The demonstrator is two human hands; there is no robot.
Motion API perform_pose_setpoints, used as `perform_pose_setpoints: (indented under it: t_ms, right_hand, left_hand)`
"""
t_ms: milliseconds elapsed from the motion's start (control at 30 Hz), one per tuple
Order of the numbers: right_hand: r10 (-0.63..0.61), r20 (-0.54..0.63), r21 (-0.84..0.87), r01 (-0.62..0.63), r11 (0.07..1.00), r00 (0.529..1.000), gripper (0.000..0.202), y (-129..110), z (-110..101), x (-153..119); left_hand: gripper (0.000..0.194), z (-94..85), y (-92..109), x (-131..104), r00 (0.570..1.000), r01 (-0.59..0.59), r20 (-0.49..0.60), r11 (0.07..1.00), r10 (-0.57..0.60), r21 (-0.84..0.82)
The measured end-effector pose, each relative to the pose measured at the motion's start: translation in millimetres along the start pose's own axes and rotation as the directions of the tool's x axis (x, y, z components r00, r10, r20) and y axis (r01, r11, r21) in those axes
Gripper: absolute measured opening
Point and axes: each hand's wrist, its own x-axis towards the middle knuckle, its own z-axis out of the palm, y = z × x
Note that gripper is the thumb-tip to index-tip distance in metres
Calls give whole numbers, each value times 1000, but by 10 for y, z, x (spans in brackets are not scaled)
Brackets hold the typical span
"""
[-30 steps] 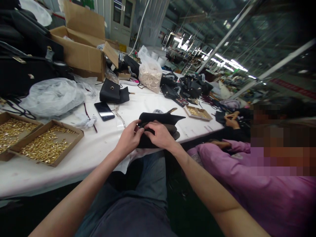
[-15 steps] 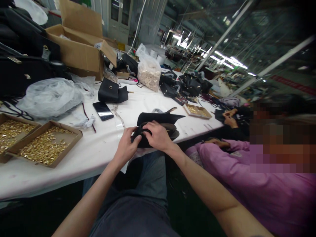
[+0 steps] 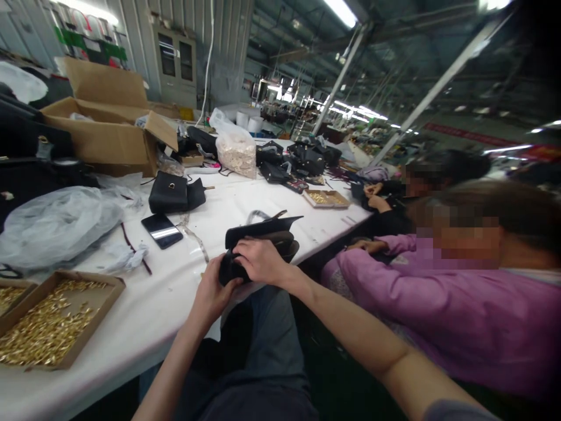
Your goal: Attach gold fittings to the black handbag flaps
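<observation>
- Swung rightward since the earlier frame: my view.
- My left hand clasps one end of the black leather-look bag; my right hand bends over its opening, grip hidden.
- It's at the white worktop edge, long axis left-to-right.
- Brown cardboard tray holds small gold metal pieces.
- Red banner: writing blurred.

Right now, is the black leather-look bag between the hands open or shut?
Open: on the black bag, the flap stands raised, baring brownish lining.
</observation>
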Motion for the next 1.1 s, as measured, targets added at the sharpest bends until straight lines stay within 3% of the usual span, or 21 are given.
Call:
perform_pose_setpoints:
  t_ms: [267,533,833,1100]
  right_hand:
    - [-7,14,-60,8,998,1000,13,-45,-66,6]
    - [1,66,119,-8,993,998,16,60,-170,-56]
    - [62,43,-4,-62,998,997,15,-40,-118,-4]
    - [86,42,-38,-84,996,995,14,-101,-93,13]
  left_hand:
    - [58,62,-34,20,999,-39,12,998,39,53]
    - [55,44,-103,55,998,-46,35,997,44,61]
    - [52,54,31,20,1000,-31,4,994,31,102]
    - [51,67,16,5,1000,-18,1,992,18,122]
